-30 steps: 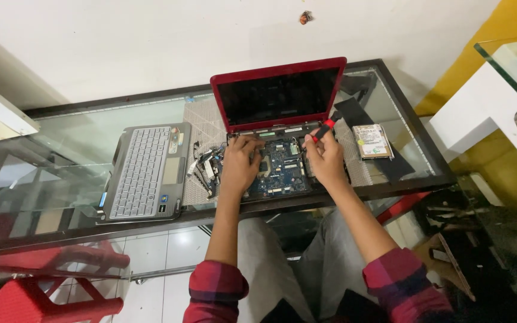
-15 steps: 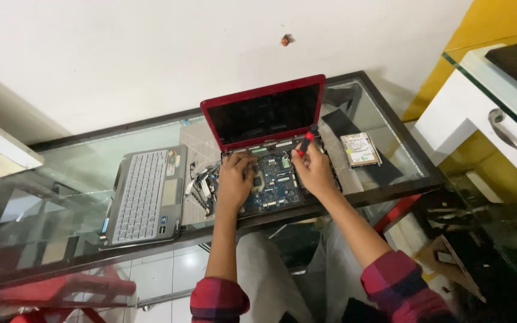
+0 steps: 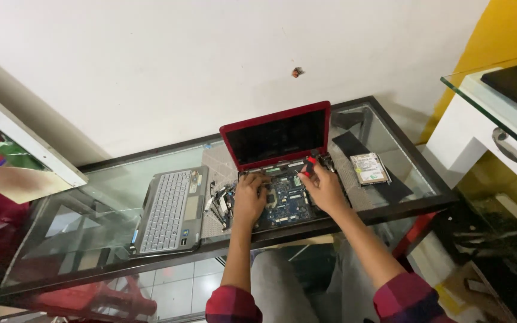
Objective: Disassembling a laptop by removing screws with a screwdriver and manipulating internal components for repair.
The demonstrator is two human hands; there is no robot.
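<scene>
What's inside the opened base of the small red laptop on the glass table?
The red laptop base shows a bare blue-green circuit board. The left hand and right hand, which holds a red-handled tool, cover parts of it, hiding what lies beneath.

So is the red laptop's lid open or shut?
Open: the lid stands up behind the exposed board, dark screen facing the person.

Laptop lid: red frame, black screen. Exposed circuit board: blue with silver parts. Screwdriver: red handle with what appears to be a black band. Detached keyboard panel: silver-grey, pale keys. Hard drive: silver with a white label. Worktop: clear glass, black frame. Sleeves: red-and-dark plaid.
</scene>
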